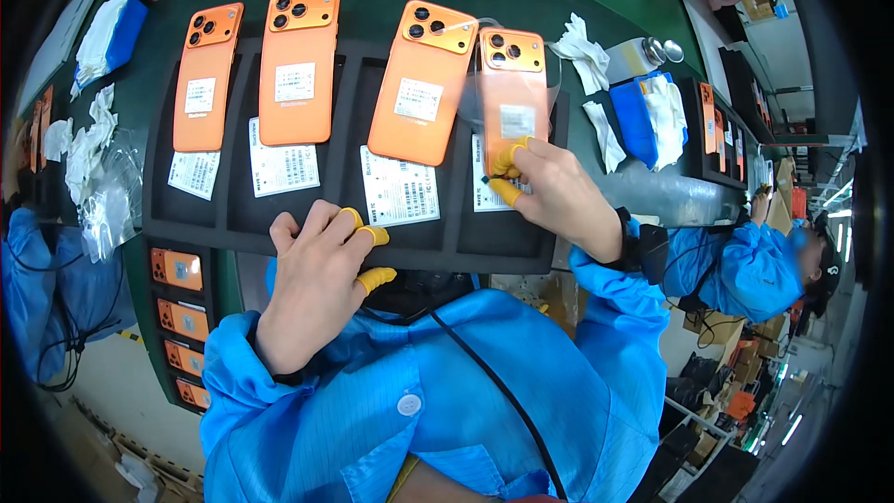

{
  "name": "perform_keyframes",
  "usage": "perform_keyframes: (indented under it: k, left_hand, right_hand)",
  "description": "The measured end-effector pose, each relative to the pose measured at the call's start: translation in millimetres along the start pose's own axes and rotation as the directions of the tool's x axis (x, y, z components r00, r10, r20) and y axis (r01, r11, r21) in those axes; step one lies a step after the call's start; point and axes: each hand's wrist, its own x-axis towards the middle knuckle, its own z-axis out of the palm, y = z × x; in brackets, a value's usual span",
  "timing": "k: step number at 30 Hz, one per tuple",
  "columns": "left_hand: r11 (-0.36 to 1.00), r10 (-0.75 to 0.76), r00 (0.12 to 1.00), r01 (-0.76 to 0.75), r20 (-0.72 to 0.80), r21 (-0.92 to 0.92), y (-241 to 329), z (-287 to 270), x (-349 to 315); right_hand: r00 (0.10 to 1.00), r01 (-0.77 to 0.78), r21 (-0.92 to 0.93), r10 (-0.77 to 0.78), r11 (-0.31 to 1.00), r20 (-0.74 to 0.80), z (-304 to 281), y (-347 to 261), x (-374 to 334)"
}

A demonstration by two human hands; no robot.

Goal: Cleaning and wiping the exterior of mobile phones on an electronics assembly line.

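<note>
Four orange smartphones lie back up in a row across a black foam tray (279,235): the far-left phone (207,74), a second phone (298,65), a third phone (421,84) and the rightmost phone (512,84). White printed labels (284,163) show below them. Loose clear film (549,84) spreads over the rightmost phone, past its sides. At its lower end my right hand (559,191) pinches the film, with a small dark tab by the fingertips. My left hand (317,270) rests at the tray's front edge, fingers apart and holding nothing. Yellow finger cots cover fingers of both hands.
Blue boxes of white wipes stand at the far left (116,37) and the right (643,121). A dispenser bottle (638,58) and crumpled wipes (585,51) lie nearby. More phones sit in a lower tray (207,298). A co-worker in blue (745,265) is at the right.
</note>
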Motion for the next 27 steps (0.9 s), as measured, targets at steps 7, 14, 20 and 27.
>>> perform_keyframes:
  k: [7,14,20,27]
  left_hand:
    - [0.998,0.062,0.998,-0.061,-0.001,0.014,9,-13,11]
    - [0.974,0.226,0.967,-0.228,-0.114,-0.008,32,2,31]
    - [0.977,0.21,0.965,-0.202,-0.154,0.067,46,32,42]
    - [0.985,0.157,0.963,-0.136,-0.219,0.106,50,46,48]
  right_hand:
    - [0.995,-0.03,-0.017,0.028,0.999,-0.091,6,-9,-2]
    - [0.999,-0.033,0.057,0.034,0.998,-0.025,2,7,-3]
    - [0.975,-0.213,0.268,0.187,0.94,0.117,-14,12,12]
    - [0.988,-0.147,0.31,0.123,0.939,0.094,-8,9,0]
